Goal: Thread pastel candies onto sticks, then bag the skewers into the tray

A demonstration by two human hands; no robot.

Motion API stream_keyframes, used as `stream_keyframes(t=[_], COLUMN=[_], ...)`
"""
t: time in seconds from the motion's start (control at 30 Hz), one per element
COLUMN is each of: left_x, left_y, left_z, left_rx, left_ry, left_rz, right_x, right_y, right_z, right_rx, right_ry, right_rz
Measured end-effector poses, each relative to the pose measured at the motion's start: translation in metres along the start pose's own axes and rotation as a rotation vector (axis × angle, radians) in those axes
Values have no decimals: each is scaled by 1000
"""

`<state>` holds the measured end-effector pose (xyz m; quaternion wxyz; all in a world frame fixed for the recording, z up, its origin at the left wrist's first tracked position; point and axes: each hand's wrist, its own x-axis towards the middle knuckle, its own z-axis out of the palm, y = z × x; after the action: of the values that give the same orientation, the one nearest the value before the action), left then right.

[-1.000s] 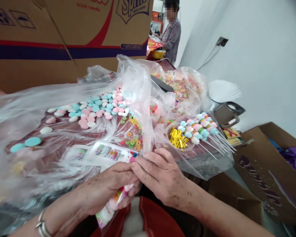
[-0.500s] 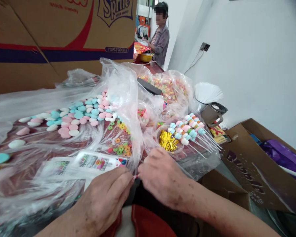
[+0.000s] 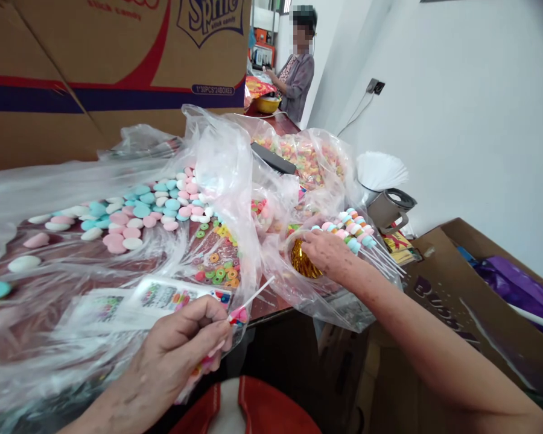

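My left hand (image 3: pixel 185 343) is closed around a candy skewer in a clear printed bag (image 3: pixel 239 316). Its white stick (image 3: pixel 260 292) pokes out past the thumb, up and to the right. Candy inside the bag shows below my fingers. Over a round clear tub, my right hand (image 3: pixel 328 254) has its fingertips down on a bunch of gold twist ties (image 3: pixel 302 262); the fingers look pinched together, with the tips partly hidden. Just behind that hand lie several unwrapped candy skewers (image 3: pixel 357 229), their white sticks toward me.
Pink, blue and white candies (image 3: pixel 140 211) lie on plastic at left, near gummy rings (image 3: pixel 221 271) and printed bags (image 3: pixel 163 295). A large carton (image 3: pixel 117 72) stands behind. A grey mug (image 3: pixel 391 208) and an open box (image 3: pixel 452 289) are right. A person (image 3: pixel 298 72) stands farther back.
My hands were together at the bag's neck. My right hand has left it and moved up and right onto the gold ties. My left hand keeps the bagged skewer, its stick now visible.
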<state>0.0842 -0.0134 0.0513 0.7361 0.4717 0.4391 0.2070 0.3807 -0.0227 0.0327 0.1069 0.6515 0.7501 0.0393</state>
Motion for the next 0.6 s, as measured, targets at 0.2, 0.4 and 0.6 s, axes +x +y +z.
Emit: stream_keyframes(t=[0.2, 0.4, 0.6], left_x=[2, 4, 10], left_y=[-1, -2, -1], left_z=[-4, -9, 7], left_rx=[5, -133, -278], left_ry=[-19, -78, -147], left_rz=[-20, -20, 55], right_x=[-8, -12, -18], right_y=[1, 7, -33], right_z=[-15, -19, -20], right_rx=[41, 130, 958], right_ry=[-21, -15, 416], right_rz=[97, 155, 246])
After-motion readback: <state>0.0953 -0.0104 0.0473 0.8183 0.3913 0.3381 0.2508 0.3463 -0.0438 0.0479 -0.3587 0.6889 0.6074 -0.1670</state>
